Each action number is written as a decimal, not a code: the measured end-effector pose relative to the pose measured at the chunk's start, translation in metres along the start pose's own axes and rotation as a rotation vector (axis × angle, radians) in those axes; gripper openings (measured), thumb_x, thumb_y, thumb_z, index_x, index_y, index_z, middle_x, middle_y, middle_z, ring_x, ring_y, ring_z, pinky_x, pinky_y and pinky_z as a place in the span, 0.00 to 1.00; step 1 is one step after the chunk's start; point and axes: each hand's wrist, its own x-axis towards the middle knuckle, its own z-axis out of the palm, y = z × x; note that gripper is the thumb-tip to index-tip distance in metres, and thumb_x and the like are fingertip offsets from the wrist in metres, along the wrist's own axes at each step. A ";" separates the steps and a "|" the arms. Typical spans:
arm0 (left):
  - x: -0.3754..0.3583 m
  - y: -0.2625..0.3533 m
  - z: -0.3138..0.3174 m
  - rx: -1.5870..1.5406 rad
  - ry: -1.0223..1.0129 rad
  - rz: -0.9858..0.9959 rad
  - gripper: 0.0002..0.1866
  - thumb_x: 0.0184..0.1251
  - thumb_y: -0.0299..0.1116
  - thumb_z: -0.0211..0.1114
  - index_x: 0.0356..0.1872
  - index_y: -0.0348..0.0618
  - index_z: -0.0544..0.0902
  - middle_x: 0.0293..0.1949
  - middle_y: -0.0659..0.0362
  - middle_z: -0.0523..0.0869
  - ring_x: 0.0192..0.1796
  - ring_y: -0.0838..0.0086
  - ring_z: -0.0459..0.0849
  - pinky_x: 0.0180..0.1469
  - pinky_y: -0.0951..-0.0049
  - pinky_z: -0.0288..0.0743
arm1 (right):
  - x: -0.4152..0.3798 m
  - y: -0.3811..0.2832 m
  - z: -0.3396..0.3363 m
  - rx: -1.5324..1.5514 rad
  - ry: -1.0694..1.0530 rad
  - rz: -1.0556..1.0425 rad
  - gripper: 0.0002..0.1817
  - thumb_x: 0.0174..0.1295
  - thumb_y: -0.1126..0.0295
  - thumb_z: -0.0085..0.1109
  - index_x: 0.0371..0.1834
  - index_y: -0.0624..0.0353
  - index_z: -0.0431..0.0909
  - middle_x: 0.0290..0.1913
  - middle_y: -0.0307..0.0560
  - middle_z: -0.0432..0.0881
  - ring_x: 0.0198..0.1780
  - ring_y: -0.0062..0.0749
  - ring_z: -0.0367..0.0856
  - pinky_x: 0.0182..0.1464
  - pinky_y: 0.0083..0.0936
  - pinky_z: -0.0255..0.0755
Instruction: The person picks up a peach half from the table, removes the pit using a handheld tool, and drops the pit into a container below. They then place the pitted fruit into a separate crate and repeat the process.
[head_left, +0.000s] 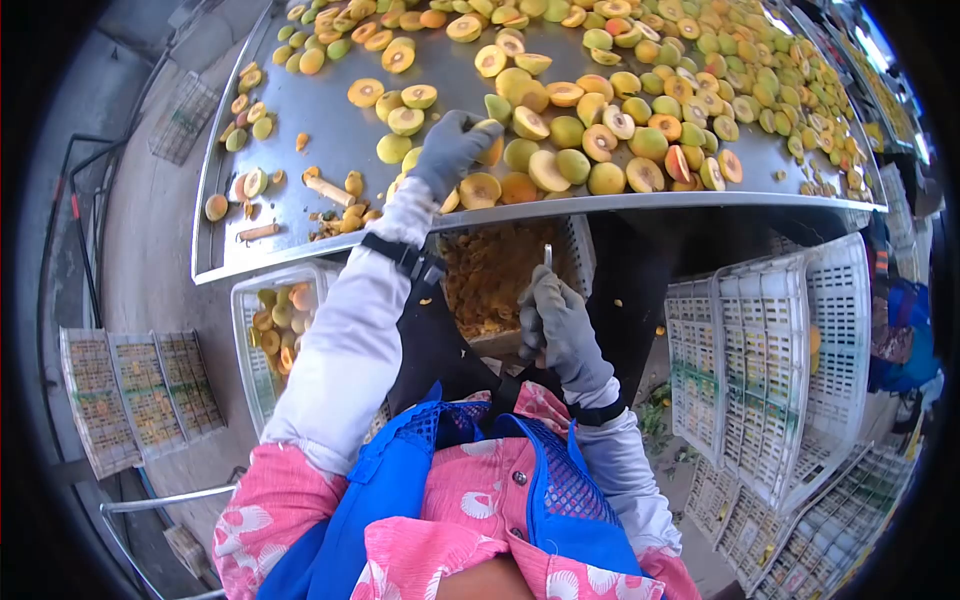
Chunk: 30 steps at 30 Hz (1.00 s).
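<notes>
My left hand, in a grey glove, reaches over the metal table with its fingers curled on a yellow-orange peach; the fingers partly cover the fruit. Cut peach halves and whole green-yellow peaches lie close around it. Lower down, in front of my body, my right hand is gloved too and closed around a small metal tool. Only the tool's narrow tip sticks up above the fingers; the rest is hidden in the fist.
Peaches, many of them halved, cover much of the metal table. Two wooden sticks lie at its near left among scraps. Below the edge sit a crate of brown scraps and a crate of peaches. White crates stand at right.
</notes>
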 end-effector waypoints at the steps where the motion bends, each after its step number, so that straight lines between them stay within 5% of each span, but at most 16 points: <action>1: -0.011 0.002 -0.004 -0.538 -0.106 -0.080 0.20 0.68 0.44 0.65 0.51 0.38 0.77 0.49 0.50 0.84 0.49 0.59 0.85 0.54 0.62 0.81 | -0.003 -0.003 0.003 0.014 0.007 -0.015 0.16 0.74 0.54 0.49 0.33 0.53 0.70 0.17 0.33 0.67 0.13 0.18 0.63 0.15 0.19 0.61; 3: -0.049 0.004 0.002 -0.950 -0.338 0.197 0.17 0.80 0.39 0.47 0.57 0.36 0.72 0.59 0.48 0.79 0.57 0.58 0.81 0.61 0.53 0.78 | -0.009 -0.012 0.012 -0.038 -0.075 -0.104 0.15 0.74 0.56 0.50 0.34 0.54 0.71 0.18 0.33 0.69 0.13 0.17 0.64 0.15 0.19 0.62; 5: -0.077 0.015 0.013 -0.934 -0.315 0.197 0.17 0.82 0.37 0.41 0.58 0.35 0.70 0.61 0.45 0.75 0.62 0.57 0.78 0.65 0.51 0.75 | -0.008 -0.013 0.015 -0.079 -0.139 -0.202 0.13 0.74 0.58 0.51 0.36 0.55 0.73 0.19 0.34 0.71 0.15 0.16 0.65 0.16 0.19 0.64; 8: -0.109 0.029 0.032 -0.363 -0.207 0.580 0.22 0.83 0.41 0.38 0.62 0.33 0.67 0.61 0.45 0.76 0.64 0.57 0.75 0.64 0.54 0.76 | -0.018 -0.021 0.026 -0.241 -0.091 -0.380 0.13 0.73 0.59 0.52 0.41 0.57 0.75 0.20 0.34 0.72 0.16 0.15 0.66 0.18 0.17 0.65; 11: -0.127 0.032 0.047 -0.357 -0.191 0.603 0.21 0.81 0.39 0.43 0.63 0.33 0.69 0.60 0.46 0.76 0.61 0.60 0.78 0.61 0.61 0.78 | -0.025 -0.023 0.030 -0.331 0.034 -0.414 0.13 0.73 0.59 0.52 0.41 0.58 0.75 0.20 0.34 0.71 0.17 0.14 0.67 0.18 0.16 0.65; 12: -0.129 0.036 0.048 -0.835 -0.356 0.102 0.21 0.80 0.41 0.48 0.62 0.34 0.70 0.60 0.48 0.77 0.58 0.62 0.80 0.60 0.64 0.78 | -0.027 -0.022 0.029 -0.331 0.035 -0.418 0.13 0.73 0.59 0.52 0.41 0.58 0.75 0.20 0.34 0.71 0.17 0.14 0.67 0.18 0.16 0.65; 16: -0.147 0.050 0.049 -1.087 -0.473 0.070 0.23 0.79 0.44 0.48 0.62 0.35 0.70 0.59 0.49 0.78 0.56 0.65 0.80 0.59 0.65 0.76 | -0.032 -0.020 0.027 -0.374 0.112 -0.502 0.13 0.72 0.58 0.52 0.41 0.58 0.74 0.20 0.34 0.72 0.18 0.13 0.67 0.19 0.16 0.64; 18: -0.157 0.057 0.049 -0.597 -0.282 0.404 0.26 0.80 0.47 0.42 0.62 0.34 0.70 0.54 0.51 0.80 0.55 0.68 0.79 0.59 0.66 0.74 | -0.029 -0.020 0.027 -0.341 0.124 -0.520 0.13 0.72 0.58 0.53 0.40 0.57 0.74 0.20 0.33 0.72 0.18 0.13 0.67 0.19 0.16 0.64; 21: -0.154 0.059 0.042 -0.544 -0.377 0.252 0.21 0.79 0.39 0.49 0.64 0.36 0.68 0.54 0.53 0.79 0.53 0.73 0.79 0.57 0.71 0.74 | -0.008 -0.024 0.023 -0.179 0.279 -0.687 0.13 0.73 0.55 0.53 0.37 0.53 0.72 0.21 0.31 0.70 0.17 0.13 0.64 0.18 0.16 0.60; 25: -0.162 0.072 0.049 -0.813 -0.239 0.330 0.22 0.76 0.42 0.54 0.64 0.39 0.69 0.50 0.58 0.80 0.45 0.79 0.79 0.49 0.79 0.75 | -0.009 -0.025 0.023 0.219 -0.092 -0.399 0.13 0.73 0.53 0.52 0.44 0.51 0.72 0.26 0.30 0.69 0.22 0.12 0.65 0.23 0.13 0.61; 27: -0.166 0.074 0.040 -0.433 -0.185 0.165 0.23 0.75 0.37 0.57 0.66 0.39 0.67 0.52 0.58 0.78 0.47 0.80 0.78 0.49 0.81 0.75 | -0.011 -0.020 0.032 0.403 -0.399 -0.269 0.15 0.73 0.51 0.51 0.43 0.50 0.72 0.27 0.30 0.69 0.24 0.13 0.66 0.26 0.13 0.62; 29: -0.153 0.059 0.044 -0.639 -0.141 0.164 0.22 0.75 0.33 0.56 0.66 0.38 0.67 0.53 0.57 0.78 0.51 0.79 0.78 0.53 0.78 0.76 | -0.013 -0.019 0.038 0.410 -0.304 -0.226 0.13 0.72 0.53 0.53 0.43 0.50 0.73 0.25 0.31 0.68 0.21 0.15 0.65 0.23 0.14 0.62; 30: -0.153 0.055 0.044 -0.802 -0.152 0.174 0.22 0.76 0.33 0.55 0.66 0.38 0.67 0.54 0.56 0.78 0.53 0.77 0.78 0.56 0.76 0.76 | -0.019 -0.023 0.042 0.179 -0.105 -0.260 0.11 0.72 0.55 0.54 0.43 0.50 0.73 0.22 0.32 0.69 0.18 0.16 0.65 0.22 0.17 0.64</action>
